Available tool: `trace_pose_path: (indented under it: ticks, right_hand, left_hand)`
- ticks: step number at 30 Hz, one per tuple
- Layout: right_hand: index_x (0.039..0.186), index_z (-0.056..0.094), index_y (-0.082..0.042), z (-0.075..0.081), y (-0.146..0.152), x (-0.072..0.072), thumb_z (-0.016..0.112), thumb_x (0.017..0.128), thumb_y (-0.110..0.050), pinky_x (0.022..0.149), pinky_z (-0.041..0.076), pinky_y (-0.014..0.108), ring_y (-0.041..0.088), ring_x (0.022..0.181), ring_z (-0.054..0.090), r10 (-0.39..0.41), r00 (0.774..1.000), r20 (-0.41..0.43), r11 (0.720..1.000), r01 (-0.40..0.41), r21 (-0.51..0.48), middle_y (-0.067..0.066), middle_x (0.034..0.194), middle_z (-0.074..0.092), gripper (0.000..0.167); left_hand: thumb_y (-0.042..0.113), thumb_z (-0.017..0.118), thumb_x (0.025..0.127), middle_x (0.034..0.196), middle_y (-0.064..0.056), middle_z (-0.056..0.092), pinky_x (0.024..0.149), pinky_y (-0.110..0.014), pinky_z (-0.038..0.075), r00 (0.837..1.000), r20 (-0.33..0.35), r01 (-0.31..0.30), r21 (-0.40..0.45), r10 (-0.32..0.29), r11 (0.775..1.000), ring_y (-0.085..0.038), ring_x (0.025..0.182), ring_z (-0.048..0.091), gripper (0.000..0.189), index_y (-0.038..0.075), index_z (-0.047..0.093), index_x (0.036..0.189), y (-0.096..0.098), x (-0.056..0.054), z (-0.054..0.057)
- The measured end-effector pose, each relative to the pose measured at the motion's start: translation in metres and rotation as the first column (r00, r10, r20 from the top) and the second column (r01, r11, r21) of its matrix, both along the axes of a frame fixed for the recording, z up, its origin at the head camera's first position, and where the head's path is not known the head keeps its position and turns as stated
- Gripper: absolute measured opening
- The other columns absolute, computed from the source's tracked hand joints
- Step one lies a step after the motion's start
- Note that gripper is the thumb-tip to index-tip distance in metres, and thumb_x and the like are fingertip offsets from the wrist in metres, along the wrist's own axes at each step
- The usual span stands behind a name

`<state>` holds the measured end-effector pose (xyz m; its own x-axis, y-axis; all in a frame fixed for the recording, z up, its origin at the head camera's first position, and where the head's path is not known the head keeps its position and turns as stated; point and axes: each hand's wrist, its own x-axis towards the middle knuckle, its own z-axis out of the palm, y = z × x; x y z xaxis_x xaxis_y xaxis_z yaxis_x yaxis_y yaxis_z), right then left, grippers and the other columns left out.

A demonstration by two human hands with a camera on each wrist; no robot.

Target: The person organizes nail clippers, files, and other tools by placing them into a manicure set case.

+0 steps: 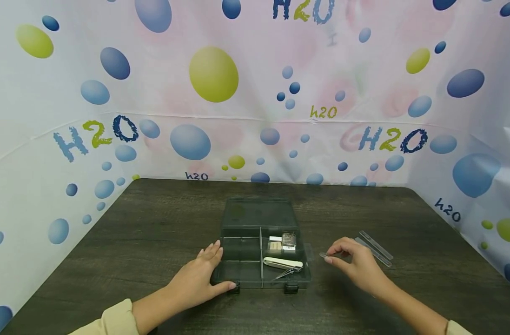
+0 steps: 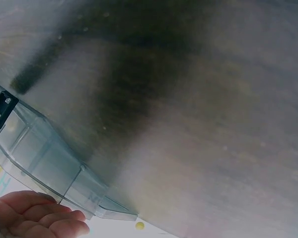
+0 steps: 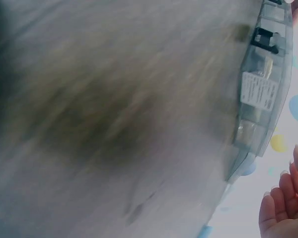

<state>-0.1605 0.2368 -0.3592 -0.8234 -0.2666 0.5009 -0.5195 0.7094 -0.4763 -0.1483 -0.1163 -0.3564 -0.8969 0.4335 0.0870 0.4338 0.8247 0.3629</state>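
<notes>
A transparent grey plastic compartment box [image 1: 241, 273] lies with its lid [image 1: 259, 212] folded back. My left hand [image 1: 196, 279] rests against its left side, fingers fairly straight, thumb at the front left latch. To the right of the box, my right hand [image 1: 357, 266] pinches a small clear piece [image 1: 323, 255] between thumb and fingertips; its exact kind is unclear. The front right compartment holds a long cream-coloured item [image 1: 282, 263] and a thin metal tool [image 1: 287, 273]. Behind them are small packs [image 1: 289, 239] in another compartment. The left compartments show nothing inside.
Clear flat plastic strips [image 1: 376, 245] lie on the dark wooden table [image 1: 154, 223] just beyond my right hand. Black latches [image 1: 291, 287] stick out at the box's front edge. A patterned sheet [image 1: 246, 102] encloses the table's back and sides.
</notes>
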Motion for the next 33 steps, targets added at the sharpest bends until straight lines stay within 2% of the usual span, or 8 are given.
trace_pose_path:
  ticks: [5, 12, 21, 29, 33]
  right_hand:
    - [0.077, 0.066, -0.015, 0.004, -0.015, -0.005, 0.075, 0.073, -0.003, 0.066, 0.05, 0.02, 0.002, 0.075, 0.054, 0.037, 0.999, 0.032, 0.999, -0.036, -0.026, -0.009, 0.083, 0.062, 0.016]
    - [0.079, 0.067, -0.012, 0.01, -0.037, -0.017, 0.073, 0.075, -0.003, 0.067, 0.051, 0.024, 0.013, 0.079, 0.058, 0.067, 0.993, 0.101, 0.996, -0.061, -0.065, -0.005, 0.084, 0.063, 0.011]
    - [0.082, 0.068, -0.008, 0.019, -0.066, -0.028, 0.071, 0.079, -0.006, 0.069, 0.05, 0.024, 0.019, 0.081, 0.057, 0.096, 0.976, 0.196, 0.993, -0.08, -0.086, 0.0, 0.087, 0.063, 0.004]
    - [0.082, 0.067, -0.004, 0.022, -0.098, -0.038, 0.069, 0.083, -0.012, 0.064, 0.045, 0.021, 0.012, 0.076, 0.05, 0.124, 0.956, 0.267, 0.99, -0.099, -0.105, 0.002, 0.088, 0.062, 0.008]
    - [0.083, 0.067, -0.003, 0.021, -0.115, -0.044, 0.068, 0.083, -0.01, 0.063, 0.047, 0.019, 0.012, 0.075, 0.053, 0.153, 0.945, 0.289, 0.984, -0.119, -0.132, 0.004, 0.087, 0.061, 0.007]
  left_hand:
    - [0.051, 0.067, 0.078, 0.143, -0.027, 0.036, 0.098, -0.056, 0.041, 1.0, -0.007, 0.003, 0.001, -0.003, 1.0, -0.042, 0.13, 0.039, 0.083, -0.011, 0.046, 0.13, 0.0, 0.0, -0.001]
    - [0.051, 0.067, 0.078, 0.143, -0.028, 0.036, 0.097, -0.056, 0.042, 1.0, -0.018, -0.004, -0.002, 0.004, 1.0, -0.041, 0.13, 0.04, 0.083, -0.011, 0.047, 0.13, 0.001, 0.001, -0.002]
    - [0.051, 0.068, 0.077, 0.143, -0.026, 0.036, 0.094, -0.057, 0.044, 1.0, -0.009, -0.027, 0.0, 0.027, 1.0, -0.043, 0.129, 0.04, 0.084, -0.01, 0.047, 0.13, 0.001, 0.002, -0.001]
    - [0.051, 0.068, 0.077, 0.143, -0.026, 0.036, 0.094, -0.056, 0.044, 0.999, -0.013, -0.034, -0.001, 0.034, 0.999, -0.042, 0.128, 0.041, 0.083, -0.01, 0.047, 0.13, 0.002, 0.002, -0.001]
    - [0.051, 0.068, 0.077, 0.144, -0.026, 0.036, 0.094, -0.057, 0.044, 0.999, -0.006, -0.034, 0.002, 0.034, 0.999, -0.043, 0.129, 0.04, 0.084, -0.01, 0.047, 0.131, 0.002, 0.002, -0.001]
